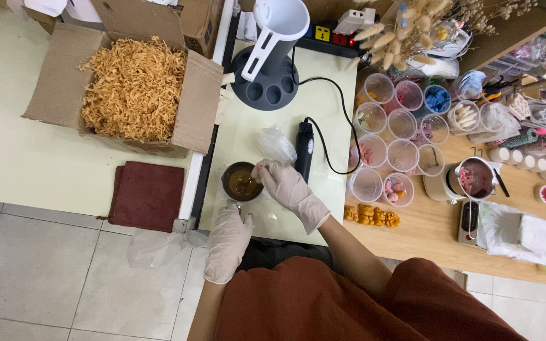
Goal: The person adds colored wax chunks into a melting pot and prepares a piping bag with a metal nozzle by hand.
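Left hand (227, 240), gloved in white, sits at six o'clock from the small dark pot (242, 181), fingers curled around the pot's handle (236, 204) and gripping it. The pot stands on the pale bench (323, 120), near its front edge, with amber liquid inside.

Right hand (287, 187), gloved too, is just at three o'clock of the pot, fingertips (258, 171) pinched together over its rim; whether something small is between them, I cannot tell.

At one o'clock from the pot lies a crumpled clear bag (277, 144), and just beside that, at three o'clock, a black heat gun (304, 150) with its cord looping away toward twelve. Farther up at twelve o'clock stands a white jug (277, 28) on a round grey base (265, 82).

Out at three o'clock, clear cups (402, 124) cluster together with coloured bits in some, and small orange shapes (371, 216) lie below them on the wooden top.

At ten o'clock, an open carton (191, 120) is full of tan paper shred (135, 88); at nine o'clock a dark red cloth (147, 194) lies flat.
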